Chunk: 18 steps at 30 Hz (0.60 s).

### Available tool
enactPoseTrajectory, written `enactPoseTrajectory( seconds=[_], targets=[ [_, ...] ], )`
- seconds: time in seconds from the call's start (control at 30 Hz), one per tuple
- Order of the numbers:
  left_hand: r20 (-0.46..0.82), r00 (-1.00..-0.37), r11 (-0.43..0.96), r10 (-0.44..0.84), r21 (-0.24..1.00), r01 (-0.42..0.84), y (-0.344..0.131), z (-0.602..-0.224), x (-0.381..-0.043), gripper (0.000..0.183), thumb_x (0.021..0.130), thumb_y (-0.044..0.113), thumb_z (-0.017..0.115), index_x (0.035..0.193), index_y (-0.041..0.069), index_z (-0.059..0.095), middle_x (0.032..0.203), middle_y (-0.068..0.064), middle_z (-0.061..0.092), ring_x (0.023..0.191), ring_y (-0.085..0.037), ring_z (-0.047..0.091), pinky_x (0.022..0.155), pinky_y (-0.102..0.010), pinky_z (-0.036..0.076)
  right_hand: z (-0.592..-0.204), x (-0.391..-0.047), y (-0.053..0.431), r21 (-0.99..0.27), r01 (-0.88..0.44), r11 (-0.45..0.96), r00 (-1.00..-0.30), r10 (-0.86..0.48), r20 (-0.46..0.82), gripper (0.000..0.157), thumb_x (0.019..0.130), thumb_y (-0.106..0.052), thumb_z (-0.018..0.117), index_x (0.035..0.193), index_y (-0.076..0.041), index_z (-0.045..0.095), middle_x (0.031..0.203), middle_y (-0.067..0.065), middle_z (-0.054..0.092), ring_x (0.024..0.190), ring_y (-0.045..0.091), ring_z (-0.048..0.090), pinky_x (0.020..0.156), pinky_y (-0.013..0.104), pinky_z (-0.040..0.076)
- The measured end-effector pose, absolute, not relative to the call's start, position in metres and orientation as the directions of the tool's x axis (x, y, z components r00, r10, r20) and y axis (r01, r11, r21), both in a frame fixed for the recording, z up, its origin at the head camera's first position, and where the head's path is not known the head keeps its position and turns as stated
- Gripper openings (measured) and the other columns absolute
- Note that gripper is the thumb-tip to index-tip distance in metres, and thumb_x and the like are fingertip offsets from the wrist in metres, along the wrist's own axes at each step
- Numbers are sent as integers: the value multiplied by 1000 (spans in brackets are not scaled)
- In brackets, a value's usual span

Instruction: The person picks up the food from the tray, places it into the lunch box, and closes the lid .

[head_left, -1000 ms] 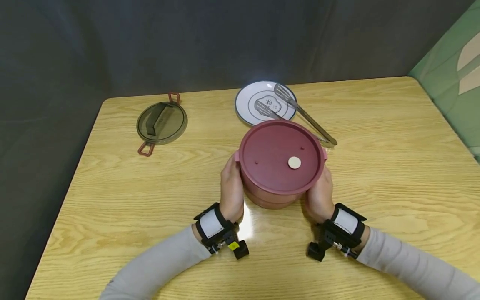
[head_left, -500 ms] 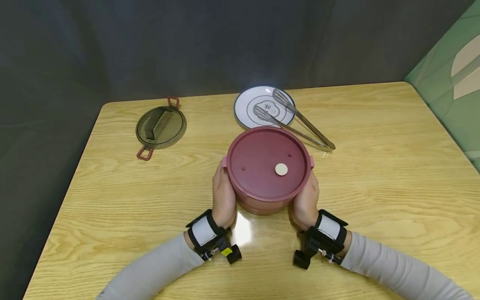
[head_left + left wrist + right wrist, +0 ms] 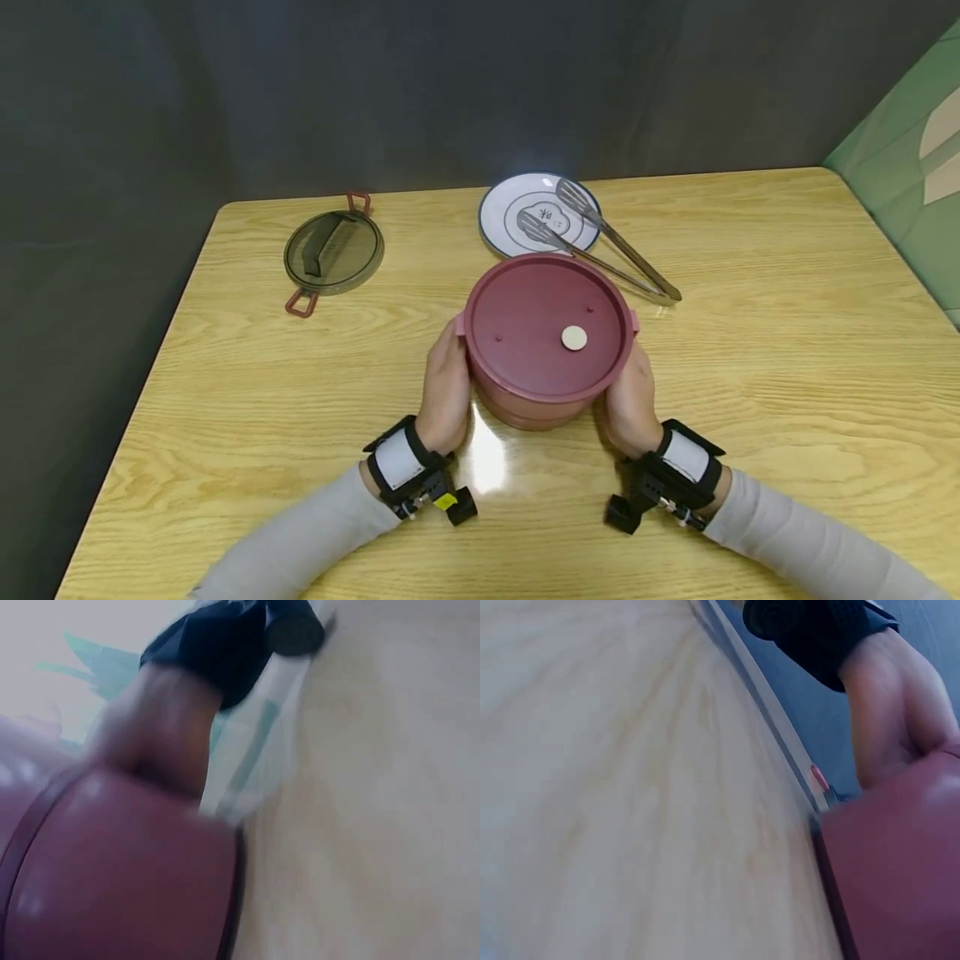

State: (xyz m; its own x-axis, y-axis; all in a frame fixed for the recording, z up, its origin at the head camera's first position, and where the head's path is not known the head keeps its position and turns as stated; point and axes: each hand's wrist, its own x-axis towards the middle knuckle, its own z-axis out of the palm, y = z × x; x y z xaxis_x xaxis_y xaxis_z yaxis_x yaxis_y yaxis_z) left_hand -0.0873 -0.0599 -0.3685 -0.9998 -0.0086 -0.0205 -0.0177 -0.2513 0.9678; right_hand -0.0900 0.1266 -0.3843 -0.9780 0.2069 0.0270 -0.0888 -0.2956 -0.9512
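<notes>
A round maroon pot (image 3: 532,407) with a flat lid (image 3: 543,367) stands upright before me in the head view. On the lid is a pale round knob (image 3: 574,337), off centre. My left hand (image 3: 446,396) holds the pot's left side and my right hand (image 3: 632,404) its right side, below the small pink side handles. Most of the fingers are hidden behind the pot. In the left wrist view the pot (image 3: 127,877) hides part of the right hand (image 3: 161,731). The right wrist view has the left hand (image 3: 889,701) across the pot (image 3: 900,862).
Behind the pot lies a white plate (image 3: 501,217) with a blue rim. Metal tongs (image 3: 633,258) with slotted heads rest across it and the wooden table (image 3: 780,350). A round dark lidded pan (image 3: 360,250) with red loop handles sits at the back left.
Both hands and the pot have moved a little left relative to the plate, mostly in the first half second. More of the tongs shows behind the pot. The head view has shifted slightly.
</notes>
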Motion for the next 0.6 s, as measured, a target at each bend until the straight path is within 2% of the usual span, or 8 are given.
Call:
enactPoseTrajectory(
  seconds=[0.13, 0.27, 0.4, 0.6],
  targets=[
    [-80, -997, -81, 2, 994, -79, -84, -361, -102, 41, 105, 23, 44, 141, 5, 47, 141, -9, 51, 130, -19, 47, 110, -34, 39, -381, -92, 137, -967, -36, -254, -991, 130, 3, 40, 103, -40, 38, 123, -14, 62, 116, -3, 63, 117, 11, 51, 98, 23, 44],
    [11, -999, 119, -31, 993, 7, -120, -351, -133, 50, 100, 19, 55, 145, 3, 40, 147, -13, 45, 135, -22, 42, 113, -36, 34, -379, -93, 144, -977, 9, -214, -996, 86, -28, 51, 102, -47, 33, 129, -12, 58, 119, -3, 61, 121, 11, 49, 102, 22, 41],
    [113, -993, 302, -22, 948, 101, -160, -343, -165, 58, 96, 16, 61, 147, 2, 37, 148, -18, 42, 138, -25, 39, 116, -39, 30, -379, -93, 146, -976, 22, -216, -997, 73, -38, 48, 102, -46, 33, 126, -14, 60, 115, -5, 63, 118, 11, 50, 100, 23, 42],
    [127, -992, 461, -24, 882, 102, -199, -334, -193, 65, 93, 18, 66, 149, 4, 36, 154, -15, 35, 143, -25, 30, 119, -40, 24, -381, -92, 146, -975, 21, -220, -998, 50, -33, 41, 103, -44, 36, 121, -18, 62, 112, -6, 63, 117, 10, 50, 99, 23, 42]
  ],
)
